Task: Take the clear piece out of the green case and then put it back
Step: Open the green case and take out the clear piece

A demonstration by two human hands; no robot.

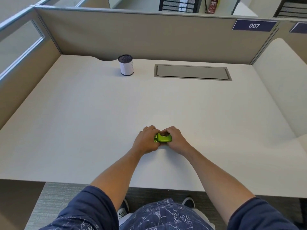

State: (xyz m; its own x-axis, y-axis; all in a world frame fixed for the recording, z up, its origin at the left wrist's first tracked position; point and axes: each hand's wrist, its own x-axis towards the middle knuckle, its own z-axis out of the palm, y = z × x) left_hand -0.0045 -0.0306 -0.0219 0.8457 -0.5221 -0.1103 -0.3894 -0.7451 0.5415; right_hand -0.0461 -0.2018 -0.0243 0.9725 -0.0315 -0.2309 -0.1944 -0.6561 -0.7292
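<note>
A small bright green case (163, 138) rests on the white desk (83, 122) near its front middle, held between both hands. My left hand (147, 141) grips its left end and my right hand (176, 140) wraps its right end. Along the case's top edge a thin pale strip shows, which may be the clear piece; I cannot tell how far it sits inside. My fingers hide most of the case's ends.
A white cylindrical cup with a dark mesh top (125, 65) stands at the back left of the desk. A grey cable hatch (192, 72) is set flush at the back right. Beige partition walls (149, 35) enclose the desk on three sides.
</note>
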